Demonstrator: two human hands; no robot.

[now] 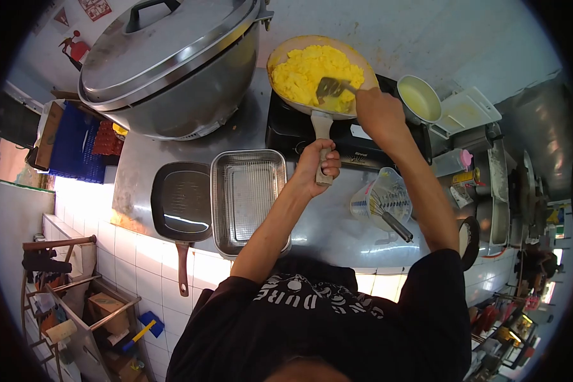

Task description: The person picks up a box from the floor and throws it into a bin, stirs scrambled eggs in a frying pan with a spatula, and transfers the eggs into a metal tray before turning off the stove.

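Note:
My left hand [316, 167] is wrapped round the handle of a light-coloured frying pan [275, 58], which is over the black gas stove [286, 124]. Yellow scrambled egg [315, 69] fills much of the pan. In my right hand [380, 113] is a spatula [333, 90], its blade at the egg near the pan's right side. Below the stove, a measuring jug [363, 205] holds a whisk [396, 224]. An empty metal tray [248, 197] lies left of my left forearm, beside a dark square pan [179, 200] with a brown handle.
A large lidded metal pot [172, 83] stands at the upper left. Right of the stove are a bowl [419, 100], a white cutting board [468, 113] and a bottle with a pink cap [449, 163]. A blue crate [76, 143] is at the far left.

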